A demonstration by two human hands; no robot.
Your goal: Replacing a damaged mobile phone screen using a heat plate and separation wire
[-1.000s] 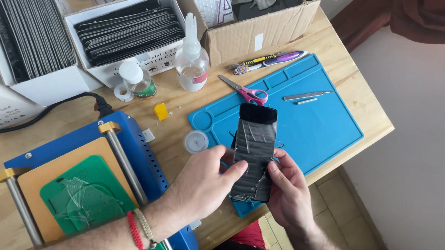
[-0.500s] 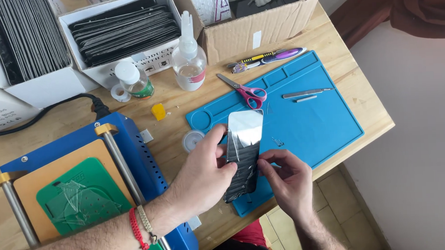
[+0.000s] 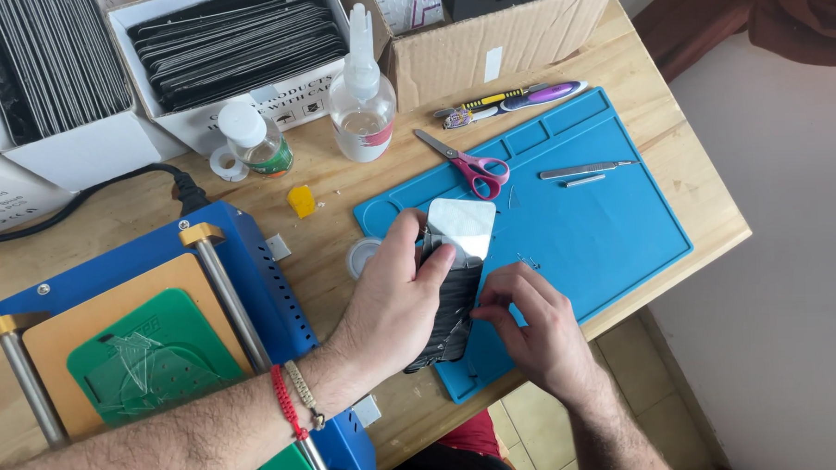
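My left hand (image 3: 397, 296) grips a flat phone screen panel (image 3: 456, 261) from its left side, thumb on the front. The panel is tilted over the blue work mat (image 3: 585, 229); its upper part shines with glare, its lower part looks dark and striped. My right hand (image 3: 532, 324) touches the panel's lower right edge with pinched fingertips. What the fingertips hold, if anything, is too small to tell.
Pink-handled scissors (image 3: 471, 164), tweezers (image 3: 587, 170) and pens (image 3: 511, 99) lie on or near the mat. A clear squeeze bottle (image 3: 362, 98), a small bottle (image 3: 253, 139), boxes of panels (image 3: 235, 42), a cardboard box (image 3: 504, 37) and a blue machine (image 3: 153, 346) with a green pad surround it.
The panel has been lowered and tilted toward the mat, so its top now reflects light. My right hand shifted from beneath it to its lower right edge.
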